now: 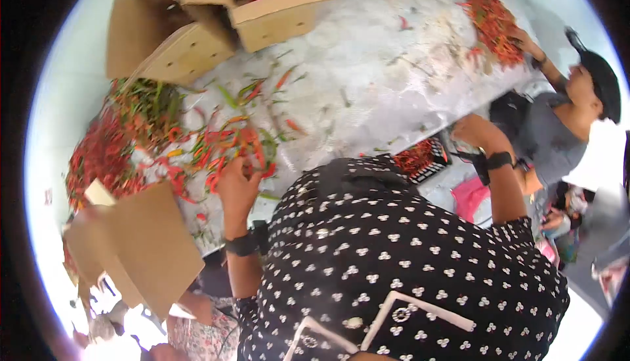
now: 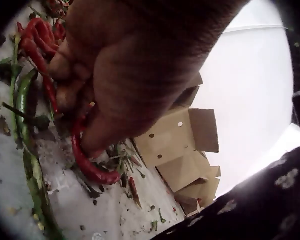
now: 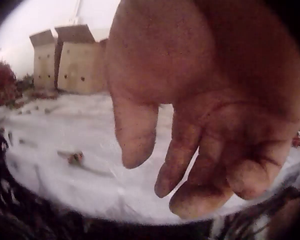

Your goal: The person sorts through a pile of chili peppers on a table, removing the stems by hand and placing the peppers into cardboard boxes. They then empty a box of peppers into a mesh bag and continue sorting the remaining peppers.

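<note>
My left hand (image 1: pixel 237 189) is at the near edge of a spread of red and green chili peppers (image 1: pixel 223 144) on the table. In the left wrist view its fingers are curled, with a curved red chili pepper (image 2: pixel 92 172) at the thumb and fingertips; part of it is hidden by the hand. A long green chili pepper (image 2: pixel 32 175) lies beside it. My right hand (image 1: pixel 482 134) hovers near the table's front edge, by a black crate (image 1: pixel 430 164) of red chilies. Its fingers hang loosely bent, with nothing between them in the right wrist view.
Open cardboard boxes (image 1: pixel 190 52) stand at the back left, near heaped red chilies (image 1: pixel 102 148) and a greener heap (image 1: pixel 151 111). Another cardboard box (image 1: pixel 147 243) is at the near left. At the right, a person in a cap (image 1: pixel 600 75) reaches into a chili pile (image 1: pixel 492 26).
</note>
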Demonstrator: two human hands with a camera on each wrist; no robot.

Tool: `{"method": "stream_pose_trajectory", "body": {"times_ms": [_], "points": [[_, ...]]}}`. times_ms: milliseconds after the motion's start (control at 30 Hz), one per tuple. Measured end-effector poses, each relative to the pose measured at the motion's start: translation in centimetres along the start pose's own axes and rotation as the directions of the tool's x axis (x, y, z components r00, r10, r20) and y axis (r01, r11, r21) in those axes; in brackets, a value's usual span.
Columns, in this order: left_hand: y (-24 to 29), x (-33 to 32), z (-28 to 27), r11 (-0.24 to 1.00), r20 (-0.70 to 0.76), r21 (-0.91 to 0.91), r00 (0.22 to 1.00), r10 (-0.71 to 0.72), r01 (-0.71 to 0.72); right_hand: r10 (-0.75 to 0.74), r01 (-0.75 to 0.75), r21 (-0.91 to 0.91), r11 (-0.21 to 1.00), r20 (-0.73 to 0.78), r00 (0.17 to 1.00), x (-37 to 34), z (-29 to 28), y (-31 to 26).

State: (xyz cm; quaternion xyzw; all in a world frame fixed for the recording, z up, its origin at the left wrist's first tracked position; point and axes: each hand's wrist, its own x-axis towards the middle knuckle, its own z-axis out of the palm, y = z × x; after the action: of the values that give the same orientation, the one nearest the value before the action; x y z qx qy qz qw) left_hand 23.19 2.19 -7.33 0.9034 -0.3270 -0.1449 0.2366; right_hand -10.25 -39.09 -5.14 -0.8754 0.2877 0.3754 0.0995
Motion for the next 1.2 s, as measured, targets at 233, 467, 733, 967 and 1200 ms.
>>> {"method": "stream_pose_trajectory", "body": {"times_ms": [233, 467, 733, 967, 1200], "points": [[-2.7, -0.6, 0.3, 0.997, -0.204, -0.018, 0.976, -0.078, 0.076, -0.198, 0.411, 0.663, 0.625, -0.374, 0.906, 1.5, -9.7, -13.0], [-0.9, -2.9, -0.5, 0.995, -0.125, 0.026, 0.988, 0.094, -0.092, -0.61, 0.649, 0.607, 0.458, -0.317, 0.726, 6.3, -12.6, -26.1], [-0.4, -2.6, 0.2, 0.966, -0.299, -0.259, 0.951, -0.082, 0.002, -0.78, 0.656, 0.601, 0.457, -0.083, 0.62, 7.5, -11.4, -34.4], [1.1, -0.8, -0.6, 0.858, -0.247, -0.513, 0.952, -0.179, 0.029, -0.77, 0.618, 0.725, 0.304, -0.195, 0.607, 7.6, -10.8, -37.2], [1.3, -0.1, -1.1, 0.692, -0.211, -0.72, 0.931, -0.298, 0.058, -0.802, 0.398, 0.89, 0.222, -0.065, 0.594, 8.5, -10.8, -36.2]]}}
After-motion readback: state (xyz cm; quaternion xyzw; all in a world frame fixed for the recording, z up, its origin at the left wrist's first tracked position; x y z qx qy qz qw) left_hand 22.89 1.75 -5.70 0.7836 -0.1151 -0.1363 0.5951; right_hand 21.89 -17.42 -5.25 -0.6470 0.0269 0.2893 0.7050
